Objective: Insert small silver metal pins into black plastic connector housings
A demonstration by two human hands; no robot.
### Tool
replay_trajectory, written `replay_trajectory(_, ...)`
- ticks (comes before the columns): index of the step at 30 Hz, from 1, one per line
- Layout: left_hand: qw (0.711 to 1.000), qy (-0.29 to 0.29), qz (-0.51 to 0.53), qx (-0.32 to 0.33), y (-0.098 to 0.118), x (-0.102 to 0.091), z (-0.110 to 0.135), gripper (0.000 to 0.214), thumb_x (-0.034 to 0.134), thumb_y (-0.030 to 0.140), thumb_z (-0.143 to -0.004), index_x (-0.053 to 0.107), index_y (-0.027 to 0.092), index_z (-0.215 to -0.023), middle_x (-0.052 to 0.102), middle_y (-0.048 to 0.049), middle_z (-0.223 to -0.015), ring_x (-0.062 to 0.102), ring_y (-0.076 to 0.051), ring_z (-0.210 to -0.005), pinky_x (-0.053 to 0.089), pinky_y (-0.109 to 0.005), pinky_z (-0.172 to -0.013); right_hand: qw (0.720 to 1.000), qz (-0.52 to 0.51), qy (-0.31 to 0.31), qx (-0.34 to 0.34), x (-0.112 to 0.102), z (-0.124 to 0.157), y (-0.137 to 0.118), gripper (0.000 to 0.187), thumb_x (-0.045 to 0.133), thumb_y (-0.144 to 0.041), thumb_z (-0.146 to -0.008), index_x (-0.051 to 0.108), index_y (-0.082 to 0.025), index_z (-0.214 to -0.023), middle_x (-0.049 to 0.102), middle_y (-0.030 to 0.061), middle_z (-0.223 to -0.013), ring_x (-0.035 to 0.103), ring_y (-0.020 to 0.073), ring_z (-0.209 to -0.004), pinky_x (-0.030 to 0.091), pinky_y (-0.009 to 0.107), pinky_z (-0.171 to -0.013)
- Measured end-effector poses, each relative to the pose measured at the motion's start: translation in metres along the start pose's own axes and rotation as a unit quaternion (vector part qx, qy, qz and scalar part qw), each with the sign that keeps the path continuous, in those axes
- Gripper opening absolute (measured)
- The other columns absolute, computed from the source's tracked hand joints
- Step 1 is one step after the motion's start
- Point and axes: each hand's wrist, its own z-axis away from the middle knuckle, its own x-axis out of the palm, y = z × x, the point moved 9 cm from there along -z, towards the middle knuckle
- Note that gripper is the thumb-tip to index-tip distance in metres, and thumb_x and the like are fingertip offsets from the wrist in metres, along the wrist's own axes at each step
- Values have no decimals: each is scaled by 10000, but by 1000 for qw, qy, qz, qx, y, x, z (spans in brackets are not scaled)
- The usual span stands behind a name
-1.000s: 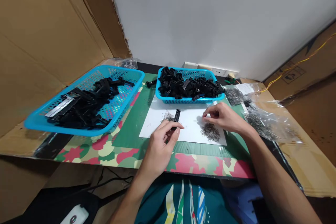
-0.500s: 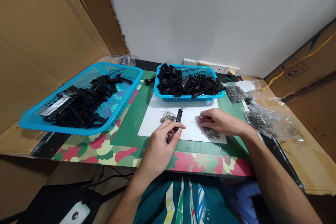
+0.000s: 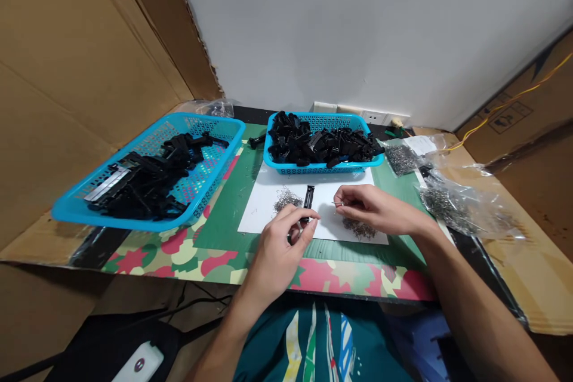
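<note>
My left hand (image 3: 286, 236) is closed around the lower end of a narrow black plastic part (image 3: 308, 196), which stands up above the fingers. To its right, my right hand (image 3: 364, 206) pinches a thin, silvery metal piece (image 3: 336, 203); its exact kind is too small to make out. Under the right hand lies a pile of small metal pieces (image 3: 360, 229), partly hidden by the fingers. Another pile of thin wire pieces (image 3: 286, 198) is just beyond my left hand. Both piles rest on a white sheet (image 3: 255, 215).
A blue basket (image 3: 331, 168) of black plastic parts stands behind the sheet, and a larger blue basket (image 3: 219, 182) is at the left. Clear bags of metal pieces (image 3: 447, 206) lie at the right. Cardboard walls (image 3: 89, 42) and a white wall (image 3: 358, 30) enclose the table.
My right hand has moved slightly left, and the thin metal piece now shows less beyond the fingertips. The left hand keeps its hold on the black part. The view has shifted slightly.
</note>
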Motion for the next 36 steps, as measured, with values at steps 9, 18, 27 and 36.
replay_trajectory(9, 1000, -3, 11, 18, 6, 3, 2, 244, 539, 372, -1083, 732, 223, -1108, 638, -22, -963, 572, -172, -846, 412, -273, -715, 997, -65, 22, -43, 23, -12, -15, 333, 589, -499, -1041, 604, -171, -986, 564, 1, -842, 445, 136, -733, 375, 243, -637)
replay_trajectory(18, 999, 23, 31, 7, 2, -4, 1, 249, 535, 383, -1086, 697, 211, -1006, 639, -15, -963, 563, -158, -815, 408, -260, -714, 992, -66, 89, -54, 19, -16, -16, 240, 648, -375, -985, 698, -152, -912, 530, -19, -725, 399, 119, -654, 318, 247, -586)
replay_trajectory(27, 999, -21, -17, -28, -9, 6, 7, 438, 576, 359, -1058, 549, 297, -1491, 729, -48, -1056, 690, -231, -949, 509, -330, -839, 984, 60, 168, 7, -12, -9, 1, 249, 647, -334, -956, 733, -144, -820, 454, -46, -563, 342, 96, -533, 247, 269, -520)
replay_trajectory(36, 998, -47, -23, -21, -4, 13, 4, 288, 693, 240, -988, 747, 251, -1271, 791, -59, -1127, 725, -256, -1027, 554, -381, -913, 987, 108, 107, 55, -1, -16, 11, 110, 632, -147, -826, 715, -149, -754, 406, -63, -550, 302, 90, -533, 234, 273, -520)
